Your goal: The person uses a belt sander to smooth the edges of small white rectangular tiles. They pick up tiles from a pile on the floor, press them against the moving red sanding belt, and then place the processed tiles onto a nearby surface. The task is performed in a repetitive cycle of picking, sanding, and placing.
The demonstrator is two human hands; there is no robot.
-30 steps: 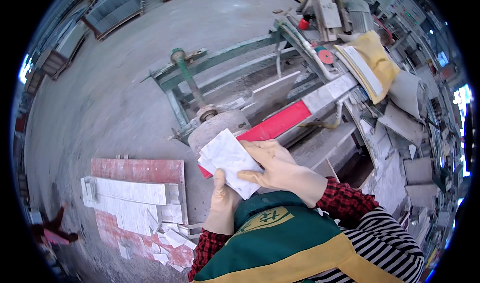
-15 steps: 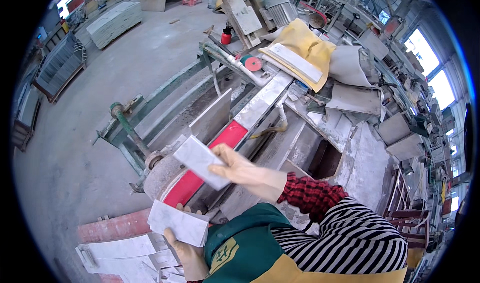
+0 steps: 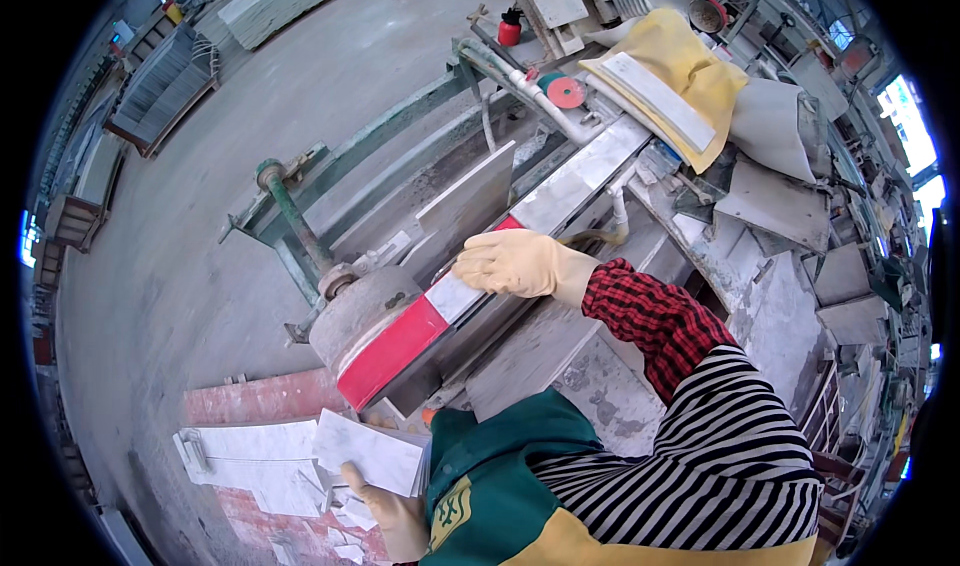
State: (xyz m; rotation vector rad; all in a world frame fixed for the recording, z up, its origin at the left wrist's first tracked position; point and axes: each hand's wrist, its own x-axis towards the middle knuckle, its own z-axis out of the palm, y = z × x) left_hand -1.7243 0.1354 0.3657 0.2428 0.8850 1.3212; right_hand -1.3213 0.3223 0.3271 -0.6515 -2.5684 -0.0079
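Note:
My right hand (image 3: 515,264), in a cream rubber glove, lies over a white stone tile (image 3: 452,297) on the red conveyor belt (image 3: 394,352). Its fingers are together and curve down over the tile's far part; the thumb is hidden. Low in the view, my gloved left hand (image 3: 388,509) grips a small stack of white stone tiles (image 3: 370,452) beside the green apron (image 3: 487,466). The left thumb lies on the stack's near edge, and most of the other fingers are behind it. More pale tiles (image 3: 577,181) line the belt beyond my right hand.
Flat white strips (image 3: 250,454) and broken pieces lie on a reddish board (image 3: 262,403) at lower left. A green metal frame (image 3: 365,136) flanks the belt. Farther up sit a yellow cloth (image 3: 650,51) with a white slab (image 3: 660,101) and a red bottle (image 3: 509,31).
My right hand has brought its tile down onto the red belt and up along it. The left hand still holds its stack. The whole view has shifted.

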